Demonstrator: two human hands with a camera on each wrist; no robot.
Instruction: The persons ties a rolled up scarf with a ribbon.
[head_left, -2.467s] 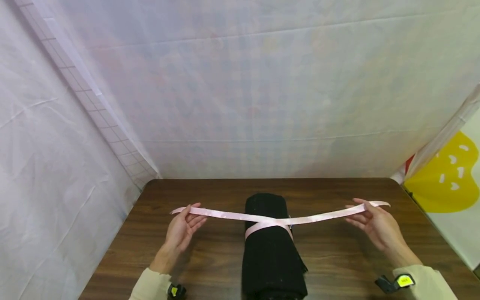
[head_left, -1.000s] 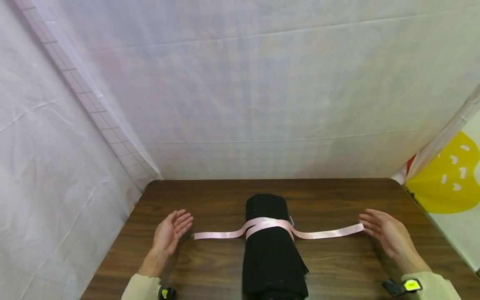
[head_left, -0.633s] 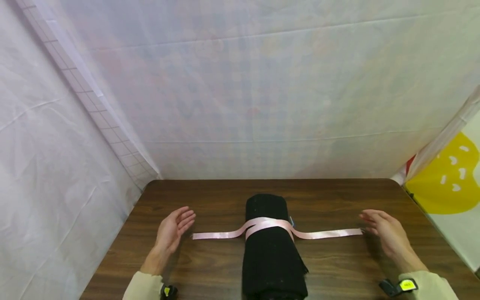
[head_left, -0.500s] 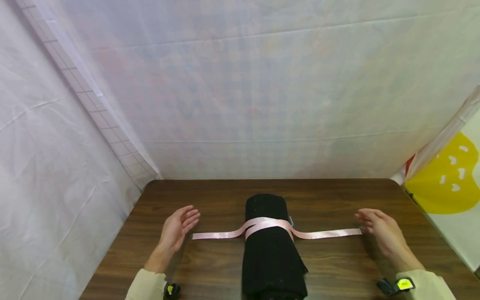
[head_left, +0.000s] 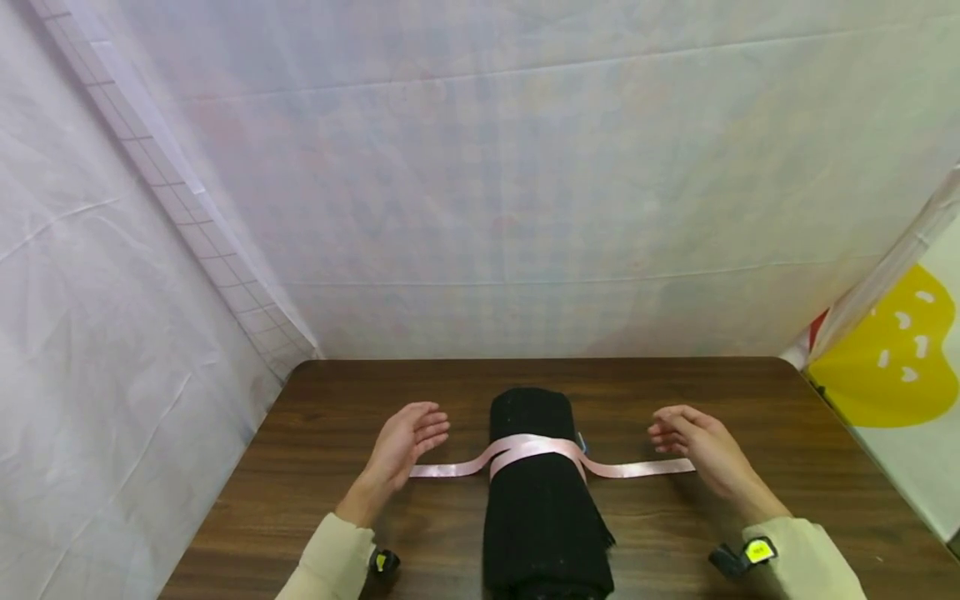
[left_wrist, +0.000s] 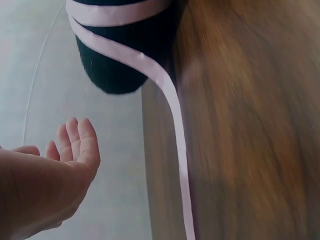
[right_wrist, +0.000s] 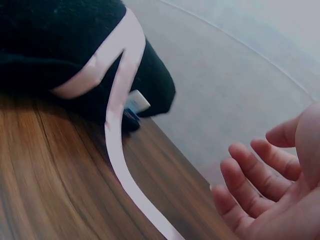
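Observation:
A rolled black cloth (head_left: pixel 547 517) lies lengthwise on the wooden table, fuzzy in texture. Around its middle runs a pink satin ribbon (head_left: pixel 536 446), crossed on top, with one tail lying out to each side. My left hand (head_left: pixel 401 442) hovers over the left tail, fingers loosely extended and holding nothing; it covers that tail's end. On the other side my right hand (head_left: pixel 701 442), fingers relaxed and slightly bent, hangs above the right tail with nothing in its grasp. In the right wrist view a small white and blue label (right_wrist: pixel 136 104) sticks out from the roll.
The dark wooden table (head_left: pixel 300 467) has rounded far corners. White sheeting (head_left: pixel 525 208) hangs behind it and at the left. A yellow printed shape (head_left: pixel 885 358) shows at the right beyond the table edge.
Both hands held the ribbon's tails out sideways earlier, then let them drop to the table. Since then both hands have moved inward toward the roll, fingers free.

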